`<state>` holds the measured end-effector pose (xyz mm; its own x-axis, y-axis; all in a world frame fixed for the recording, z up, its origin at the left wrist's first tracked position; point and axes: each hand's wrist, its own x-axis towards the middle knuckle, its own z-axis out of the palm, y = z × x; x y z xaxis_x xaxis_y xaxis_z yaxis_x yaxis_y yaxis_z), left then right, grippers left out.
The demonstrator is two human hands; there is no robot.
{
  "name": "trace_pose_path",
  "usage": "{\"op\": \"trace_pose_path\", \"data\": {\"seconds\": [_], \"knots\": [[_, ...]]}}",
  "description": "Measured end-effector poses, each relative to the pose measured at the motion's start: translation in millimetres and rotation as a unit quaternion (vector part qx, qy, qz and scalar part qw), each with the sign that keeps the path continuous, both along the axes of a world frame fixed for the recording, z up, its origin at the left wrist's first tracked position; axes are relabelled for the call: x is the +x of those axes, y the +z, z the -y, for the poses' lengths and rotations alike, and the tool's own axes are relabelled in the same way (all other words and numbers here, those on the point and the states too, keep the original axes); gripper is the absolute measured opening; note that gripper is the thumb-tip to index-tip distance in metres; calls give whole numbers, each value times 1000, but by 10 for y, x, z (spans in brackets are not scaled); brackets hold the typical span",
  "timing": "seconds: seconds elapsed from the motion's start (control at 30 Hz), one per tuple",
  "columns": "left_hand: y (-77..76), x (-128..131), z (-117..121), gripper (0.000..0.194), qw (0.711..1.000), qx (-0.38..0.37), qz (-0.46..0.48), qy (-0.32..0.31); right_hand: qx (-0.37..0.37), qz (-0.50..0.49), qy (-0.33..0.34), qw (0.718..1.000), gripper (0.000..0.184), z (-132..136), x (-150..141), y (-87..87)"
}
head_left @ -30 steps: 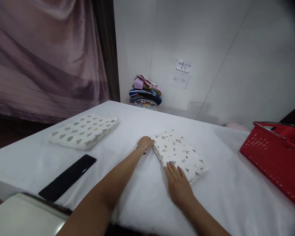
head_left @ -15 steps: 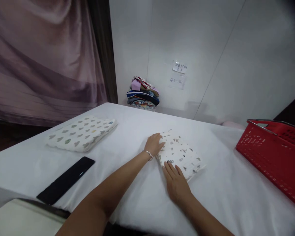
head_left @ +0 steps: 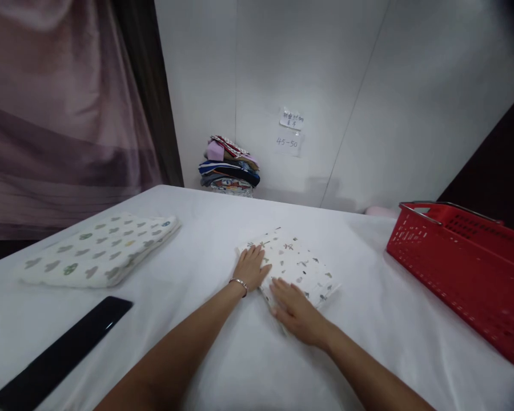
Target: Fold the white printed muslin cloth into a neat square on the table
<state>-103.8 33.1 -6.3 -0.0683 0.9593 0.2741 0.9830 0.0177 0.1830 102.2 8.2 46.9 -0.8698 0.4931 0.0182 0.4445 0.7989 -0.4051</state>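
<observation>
A folded white cloth (head_left: 297, 260) with small printed motifs lies on the white-covered table (head_left: 248, 365) in front of me. My left hand (head_left: 251, 268), with a silver bracelet at the wrist, rests flat on the cloth's left corner, fingers stretched out. Lying flat over its near edge is my right hand (head_left: 297, 311), slightly blurred, its fingers extended. Neither hand grips anything. Farther left on the table is another folded cloth (head_left: 103, 251), white with grey clouds and green shapes.
A red plastic basket (head_left: 458, 274) with a metal handle stands at the right. At the near left lies a flat black slab (head_left: 64, 354). Folded fabrics (head_left: 230, 165) are stacked beyond the table's far edge, by the wall. A pinkish curtain (head_left: 55, 114) hangs at left.
My view has swung a little to the right. My left hand now lies flatter with fingers spread on the cloth, and my right hand has shifted along the near edge closer to the left.
</observation>
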Motion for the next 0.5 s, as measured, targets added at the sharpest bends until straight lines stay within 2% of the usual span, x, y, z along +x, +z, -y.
{"op": "trace_pose_path", "data": {"seconds": [0.1,0.17,0.33,0.4,0.5], "knots": [[-19,-2,7,52,1000,11,-13,3,39,-14,-62,997,54,-187,-97,62],[-34,-9,19,52,1000,19,-21,3,53,16,-75,996,56,-242,-158,-16],[-33,-20,55,51,999,30,-18,-1,61,58,-60,995,56,-200,-205,-271],[-15,-14,62,50,1000,24,-10,0,53,67,-55,995,56,-218,-203,-265],[6,-5,59,50,1000,14,5,1,26,68,-48,996,57,-370,-184,-153]]}}
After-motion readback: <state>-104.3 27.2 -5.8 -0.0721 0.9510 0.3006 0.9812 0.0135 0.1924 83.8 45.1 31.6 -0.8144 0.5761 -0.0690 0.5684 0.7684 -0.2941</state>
